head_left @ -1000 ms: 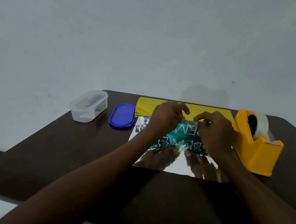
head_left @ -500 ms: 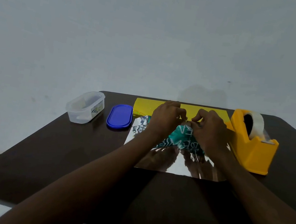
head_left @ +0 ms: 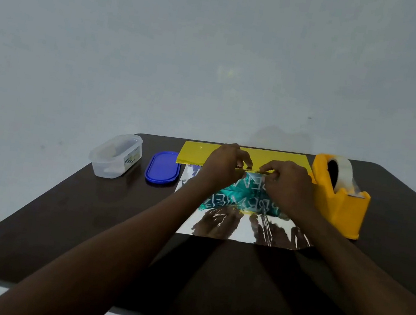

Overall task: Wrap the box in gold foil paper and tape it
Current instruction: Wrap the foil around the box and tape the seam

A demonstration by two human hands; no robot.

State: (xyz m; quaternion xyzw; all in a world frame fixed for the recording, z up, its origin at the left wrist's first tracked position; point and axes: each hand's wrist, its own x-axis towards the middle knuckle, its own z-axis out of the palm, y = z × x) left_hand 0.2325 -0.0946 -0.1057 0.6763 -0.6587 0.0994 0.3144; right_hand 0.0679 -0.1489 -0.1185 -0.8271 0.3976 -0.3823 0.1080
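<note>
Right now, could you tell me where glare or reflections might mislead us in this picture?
Head view: the shiny gold foil sheet mirrors both forearms as dark streaks; the teal printed box reflects there too; a faint light patch sits on the wall; lighting is dim overall.

Both forearms bare to frame edge; left hand, right hand ungloved.
</note>
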